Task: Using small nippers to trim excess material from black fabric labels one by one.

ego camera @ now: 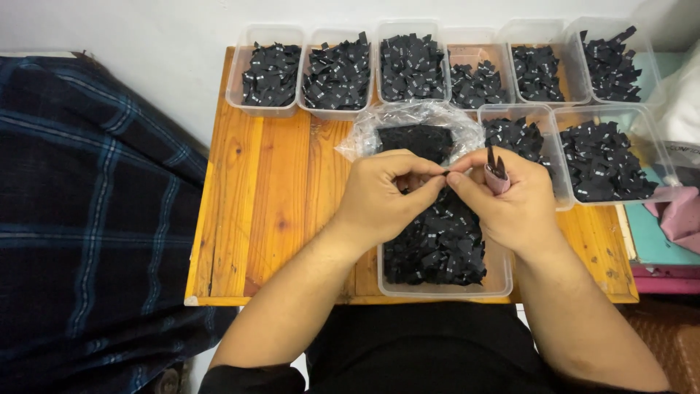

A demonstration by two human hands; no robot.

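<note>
My left hand (383,197) and my right hand (507,204) meet above a clear plastic tub (437,288) heaped with small black fabric labels (437,244). The fingertips of both hands pinch one small label (446,173) between them. My right hand also grips small scissors (496,166) with a pink handle, blades pointing up. Just behind the hands lies a crumpled clear plastic bag (419,117) with more black labels inside.
A wooden table (262,197) carries a back row of several clear tubs (271,66) filled with black labels, and two more tubs (605,157) at the right. A dark plaid cloth (87,211) lies to the left. Pink cloth (682,215) sits at the far right.
</note>
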